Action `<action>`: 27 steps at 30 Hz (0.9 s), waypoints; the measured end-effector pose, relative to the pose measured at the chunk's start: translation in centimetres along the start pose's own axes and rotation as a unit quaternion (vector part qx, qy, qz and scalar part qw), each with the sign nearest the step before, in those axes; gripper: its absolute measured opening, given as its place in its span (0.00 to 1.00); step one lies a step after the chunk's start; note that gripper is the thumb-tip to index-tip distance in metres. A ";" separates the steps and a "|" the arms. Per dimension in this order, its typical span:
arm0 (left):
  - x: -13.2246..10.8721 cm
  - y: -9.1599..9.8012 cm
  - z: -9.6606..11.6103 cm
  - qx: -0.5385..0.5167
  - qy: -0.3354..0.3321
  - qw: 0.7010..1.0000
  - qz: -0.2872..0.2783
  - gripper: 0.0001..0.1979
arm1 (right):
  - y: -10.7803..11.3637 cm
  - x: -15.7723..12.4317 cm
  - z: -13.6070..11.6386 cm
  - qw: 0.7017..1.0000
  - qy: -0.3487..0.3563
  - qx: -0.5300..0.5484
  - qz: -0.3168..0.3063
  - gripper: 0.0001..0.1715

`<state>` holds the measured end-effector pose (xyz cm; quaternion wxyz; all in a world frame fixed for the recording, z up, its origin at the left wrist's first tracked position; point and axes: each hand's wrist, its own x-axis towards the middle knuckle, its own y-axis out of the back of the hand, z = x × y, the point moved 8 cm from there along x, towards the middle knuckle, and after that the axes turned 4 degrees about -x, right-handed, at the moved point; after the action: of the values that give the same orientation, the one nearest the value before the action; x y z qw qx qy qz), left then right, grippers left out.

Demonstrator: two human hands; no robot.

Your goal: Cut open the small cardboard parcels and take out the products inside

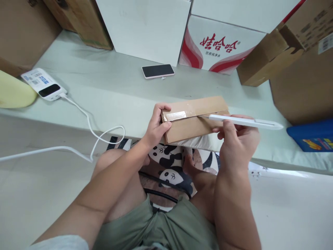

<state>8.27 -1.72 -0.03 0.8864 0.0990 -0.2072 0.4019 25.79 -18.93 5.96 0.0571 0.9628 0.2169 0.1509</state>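
Observation:
A flat brown cardboard box (191, 130) with clear tape over its middle seam is tilted at the front edge of the pale cloth-covered surface. My left hand (157, 125) grips its left end, thumb on top and fingers round the far side. In my right hand (238, 137) is a white utility knife (244, 121), pinched between thumb and fingers. Its tip meets the seam, where the tape is parted toward the right. The fingers under the knife are close to the box's right end; whether they touch it I cannot tell.
Behind the box lies a phone (158, 71). White cartons (221, 45) stand at the back, with brown boxes (265, 59) to the right. A white device (44, 83) with a cable (88, 121) sits left. A blue package (312, 135) lies at right.

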 end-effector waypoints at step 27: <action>0.0 -0.4 -0.3 -0.015 0.014 0.999 -0.029 0.18 | 3.1 1.3 0.2 0.993 0.033 0.076 0.089 0.12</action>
<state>8.65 -1.85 -0.32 0.9020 0.0859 -0.1975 0.3743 28.26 -21.15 6.69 -0.0368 0.9743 0.1426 0.1702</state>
